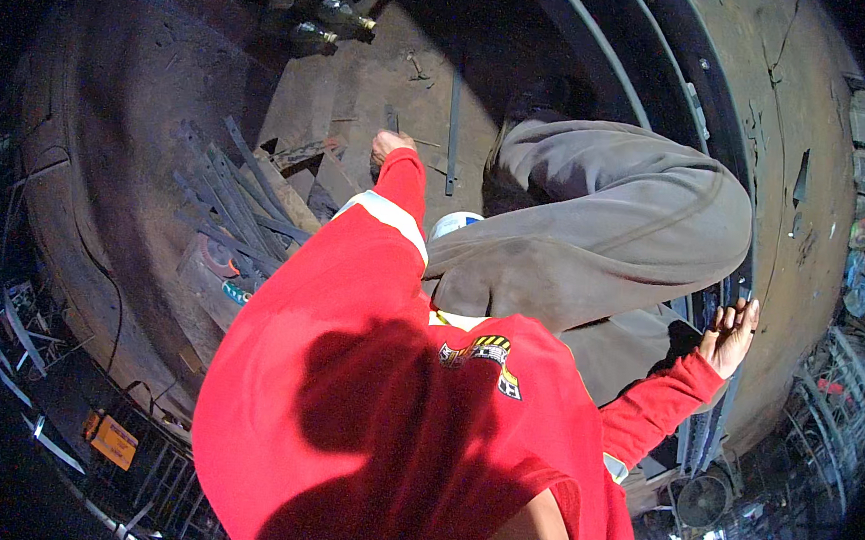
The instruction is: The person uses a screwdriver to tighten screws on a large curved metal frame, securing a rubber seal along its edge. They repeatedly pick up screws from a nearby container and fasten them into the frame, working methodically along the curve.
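My left hand (391, 146) reaches out over the brown work surface (365, 90), its fingers curled closed. Beside the fingers show a short dark piece (391, 117) and a thin rod (425, 143); what the grip itself holds is hidden. A long narrow flat metal bar (454, 126) lies just to the right of it. Over at the right, my right hand (729, 336) rests at the edge of long metal strips, fingers stretched out and apart, with nothing seen in it. My bent leg in grey trousers (617, 218) lies between the two hands.
Several dark metal strips (237, 196) are heaped to the left, near a red-handled tool (218, 258). Two glass bottles (339, 5) lie at the far left. A white round container (454, 223) sits by my leg. Curved metal rails (604, 46) run along the right.
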### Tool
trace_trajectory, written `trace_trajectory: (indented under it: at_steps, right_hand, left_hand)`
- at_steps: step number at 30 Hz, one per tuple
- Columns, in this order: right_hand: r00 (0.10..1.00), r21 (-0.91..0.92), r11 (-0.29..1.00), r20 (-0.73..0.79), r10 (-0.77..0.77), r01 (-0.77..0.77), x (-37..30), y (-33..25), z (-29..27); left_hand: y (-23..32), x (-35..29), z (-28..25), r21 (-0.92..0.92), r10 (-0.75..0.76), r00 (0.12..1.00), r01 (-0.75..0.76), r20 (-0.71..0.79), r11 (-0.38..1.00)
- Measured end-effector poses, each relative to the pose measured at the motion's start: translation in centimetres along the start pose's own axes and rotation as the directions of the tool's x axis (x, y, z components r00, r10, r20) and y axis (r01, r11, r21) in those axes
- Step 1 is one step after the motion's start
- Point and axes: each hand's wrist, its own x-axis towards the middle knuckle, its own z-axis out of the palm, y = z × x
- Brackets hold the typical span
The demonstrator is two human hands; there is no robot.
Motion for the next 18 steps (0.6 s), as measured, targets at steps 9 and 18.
trace_trajectory:
  at_steps: [9, 18]
  right_hand:
    - [0.998, 0.073, 0.997, 0.054, 0.013, -0.017, 0.6, 0.6, -0.8]
    - [0.987, 0.222, 0.974, 0.16, 0.001, -0.037, 0.9, 0.8, -1.4]
  left_hand:
    - [1.4, 0.5, 0.3, -0.229, 0.155, 0.988, -0.149, 0.005, 0.962]
    - [3.4, 2.7, -1.5, -0.182, 0.03, 0.992, -0.051, -0.12, 0.982]
